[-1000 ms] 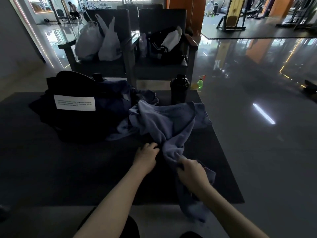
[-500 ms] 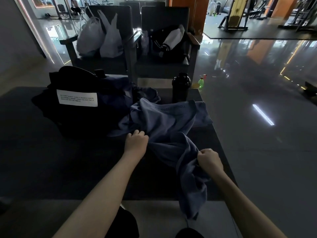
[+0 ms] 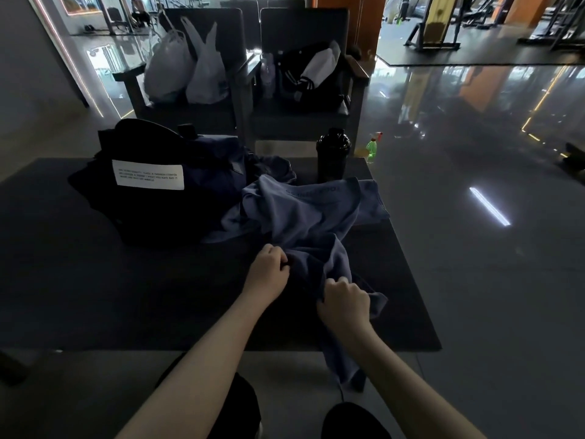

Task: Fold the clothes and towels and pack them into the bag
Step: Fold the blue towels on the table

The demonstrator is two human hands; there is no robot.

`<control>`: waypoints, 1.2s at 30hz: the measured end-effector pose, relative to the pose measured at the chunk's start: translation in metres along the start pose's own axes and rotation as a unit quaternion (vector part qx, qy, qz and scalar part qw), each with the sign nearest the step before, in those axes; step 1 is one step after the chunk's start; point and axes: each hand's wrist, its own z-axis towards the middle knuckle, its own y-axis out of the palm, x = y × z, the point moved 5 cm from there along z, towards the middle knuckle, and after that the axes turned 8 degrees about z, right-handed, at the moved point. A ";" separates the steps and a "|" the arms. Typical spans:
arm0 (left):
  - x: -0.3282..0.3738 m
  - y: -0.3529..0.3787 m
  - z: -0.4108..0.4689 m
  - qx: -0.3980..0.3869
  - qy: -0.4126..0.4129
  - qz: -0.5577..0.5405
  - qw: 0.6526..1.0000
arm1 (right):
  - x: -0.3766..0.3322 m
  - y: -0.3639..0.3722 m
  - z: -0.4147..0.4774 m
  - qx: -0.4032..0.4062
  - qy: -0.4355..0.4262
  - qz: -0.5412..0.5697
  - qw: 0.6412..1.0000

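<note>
A crumpled blue-grey shirt (image 3: 304,213) lies across the right half of the dark mat (image 3: 95,296), one end hanging over the near edge. My left hand (image 3: 267,270) grips a bunched fold of it near the middle. My right hand (image 3: 345,301) is closed on the cloth just to the right and nearer to me. A black bag (image 3: 145,210) with a white printed label stands at the mat's left, with darker blue clothing (image 3: 221,160) heaped against it.
A black shaker bottle (image 3: 333,155) stands at the mat's far edge. Behind it two dark chairs hold white plastic bags (image 3: 186,68) and a black-and-white jacket (image 3: 310,74). A green spray bottle (image 3: 372,148) sits on the glossy floor to the right.
My hands spread apart along the shirt, then came back close together. My left hand slid right and toward me; my right hand moved left, bunching the cloth between them.
</note>
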 end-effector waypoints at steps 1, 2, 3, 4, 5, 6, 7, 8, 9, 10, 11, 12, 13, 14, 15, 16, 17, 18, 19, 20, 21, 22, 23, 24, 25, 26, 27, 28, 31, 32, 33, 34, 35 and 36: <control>-0.003 0.000 -0.002 -0.009 -0.001 0.006 1.000 | -0.002 0.000 0.001 -0.003 0.009 0.005 1.000; -0.005 0.000 -0.004 -0.020 -0.001 0.014 1.000 | -0.001 0.001 0.003 -0.009 0.022 0.026 0.999; -0.007 0.000 -0.006 -0.031 -0.001 0.023 0.999 | 0.003 0.000 0.006 -0.019 0.041 0.076 0.996; -0.007 0.000 -0.007 -0.043 0.001 0.031 0.999 | 0.011 -0.002 0.009 -0.029 0.065 0.152 0.986; -0.007 0.000 -0.009 -0.054 0.004 0.039 0.998 | 0.020 -0.005 0.010 -0.038 0.092 0.246 0.964; -0.005 0.000 -0.011 -0.067 0.007 0.052 0.996 | 0.029 -0.009 0.011 -0.042 0.122 0.356 0.925; -0.001 0.001 -0.013 -0.082 0.009 0.070 0.994 | 0.038 -0.011 0.011 -0.045 0.155 0.474 0.866; 0.002 0.003 -0.014 -0.103 0.008 0.087 0.991 | 0.044 -0.012 0.010 -0.049 0.187 0.573 0.797; 0.005 0.006 -0.015 -0.127 -0.003 0.092 0.988 | 0.049 -0.011 0.009 -0.050 0.212 0.646 0.732; 0.008 0.010 -0.016 -0.154 -0.023 0.074 0.985 | 0.053 -0.011 0.009 -0.051 0.224 0.690 0.686; 0.012 0.013 -0.018 -0.180 -0.051 0.033 0.982 | 0.054 -0.010 0.010 -0.055 0.226 0.713 0.661; 0.018 0.016 -0.021 -0.208 -0.079 -0.030 0.975 | 0.052 -0.010 0.009 -0.056 0.219 0.727 0.648; 0.027 0.018 -0.023 -0.230 -0.098 -0.113 0.962 | 0.050 -0.009 0.010 -0.055 0.209 0.742 0.634; 0.036 0.020 -0.026 -0.246 -0.114 -0.208 0.940 | 0.047 -0.009 0.009 -0.051 0.207 0.762 0.611; 0.045 0.020 -0.029 -0.262 -0.129 -0.310 0.904 | 0.043 -0.011 0.008 -0.050 0.204 0.786 0.581; 0.054 0.018 -0.033 -0.281 -0.146 -0.401 0.860 | 0.039 -0.015 0.007 -0.050 0.195 0.802 0.563; 0.058 0.016 -0.037 -0.291 -0.153 -0.454 0.828 | 0.036 -0.019 0.006 -0.050 0.179 0.810 0.557; 0.059 0.015 -0.037 -0.290 -0.145 -0.460 0.827 | 0.036 -0.022 0.006 -0.052 0.172 0.797 0.576; 0.056 0.011 -0.036 -0.271 -0.133 -0.432 0.850 | 0.040 -0.023 0.006 -0.043 0.178 0.767 0.615; 0.052 0.009 -0.036 -0.243 -0.119 -0.409 0.872 | 0.047 -0.026 0.005 -0.027 0.195 0.726 0.659; 0.046 0.005 -0.034 -0.213 -0.120 -0.397 0.885 | 0.057 -0.026 0.004 -0.004 0.217 0.687 0.694; 0.039 -0.001 -0.032 -0.185 -0.126 -0.393 0.892 | 0.068 -0.026 0.003 0.022 0.237 0.652 0.719; 0.033 -0.007 -0.029 -0.156 -0.119 -0.362 0.912 | 0.080 -0.028 0.002 0.052 0.251 0.611 0.749; 0.026 -0.015 -0.026 -0.135 -0.109 -0.303 0.937 | 0.091 -0.032 -0.001 0.082 0.259 0.559 0.784; 0.021 -0.024 -0.025 -0.125 -0.093 -0.217 0.964 | 0.100 -0.036 -0.004 0.105 0.262 0.500 0.818; 0.014 -0.031 -0.023 -0.115 -0.085 -0.136 0.980 | 0.109 -0.040 -0.008 0.119 0.263 0.447 0.847; 0.005 -0.037 -0.022 -0.112 -0.090 -0.073 0.987 | 0.117 -0.042 -0.012 0.122 0.268 0.406 0.865; -0.003 -0.042 -0.022 -0.121 -0.107 -0.029 0.986 | 0.124 -0.044 -0.015 0.123 0.273 0.381 0.875; -0.026 -0.043 -0.032 -0.167 -0.160 0.065 0.971 | 0.136 -0.040 -0.024 0.102 0.286 0.354 0.885; -0.031 -0.041 -0.038 -0.175 -0.170 0.075 0.967 | 0.137 -0.037 -0.027 0.093 0.284 0.349 0.888; -0.035 -0.038 -0.046 -0.176 -0.179 0.073 0.965 | 0.136 -0.033 -0.030 0.085 0.283 0.349 0.889; -0.036 -0.035 -0.054 -0.174 -0.190 0.063 0.964 | 0.134 -0.029 -0.033 0.078 0.284 0.355 0.887; -0.036 -0.030 -0.064 -0.176 -0.200 0.042 0.963 | 0.130 -0.025 -0.038 0.068 0.287 0.367 0.882; -0.037 -0.024 -0.073 -0.178 -0.208 0.011 0.962 | 0.126 -0.021 -0.042 0.058 0.287 0.377 0.879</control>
